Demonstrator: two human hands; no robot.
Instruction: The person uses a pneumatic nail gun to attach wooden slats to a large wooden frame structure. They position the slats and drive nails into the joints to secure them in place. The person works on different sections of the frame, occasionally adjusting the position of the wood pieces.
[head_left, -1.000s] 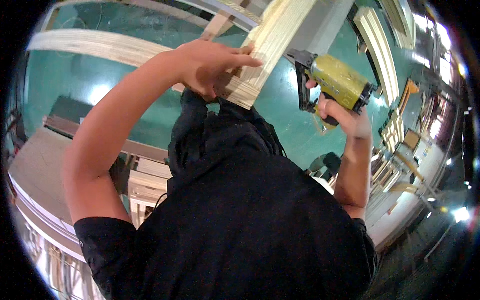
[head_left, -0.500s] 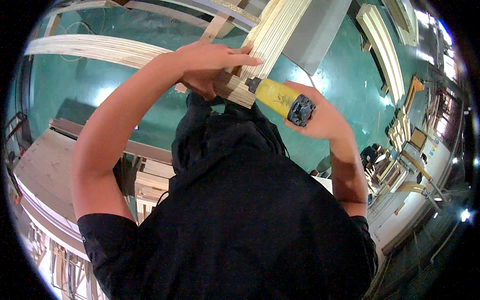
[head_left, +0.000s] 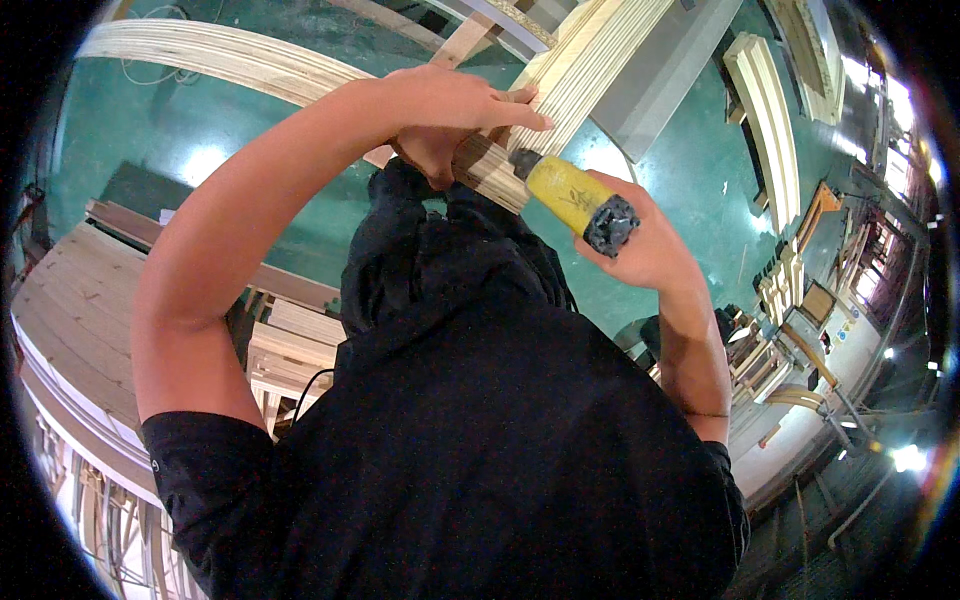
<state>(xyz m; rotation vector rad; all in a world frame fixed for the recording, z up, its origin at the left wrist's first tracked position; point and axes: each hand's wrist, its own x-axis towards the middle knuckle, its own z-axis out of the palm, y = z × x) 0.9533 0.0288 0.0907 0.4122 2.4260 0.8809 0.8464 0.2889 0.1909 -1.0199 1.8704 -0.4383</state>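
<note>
Since the earlier frame the yellow nail gun (head_left: 578, 198) has been brought in from the right and turned, so that its black nose is now set against the end of the layered wooden piece (head_left: 560, 95). It is held in the right hand (head_left: 640, 250), whose grip is clamped around the tool's body. The left hand (head_left: 450, 115) is laid over the same wooden piece just above the nose — fingers wrapped on the wood, grip closed on it. Both arms are raised over the green floor (head_left: 690, 170). A slatted wooden panel (head_left: 80, 320) is seen at the left edge, a curved wooden strip (head_left: 220, 55) above it.
</note>
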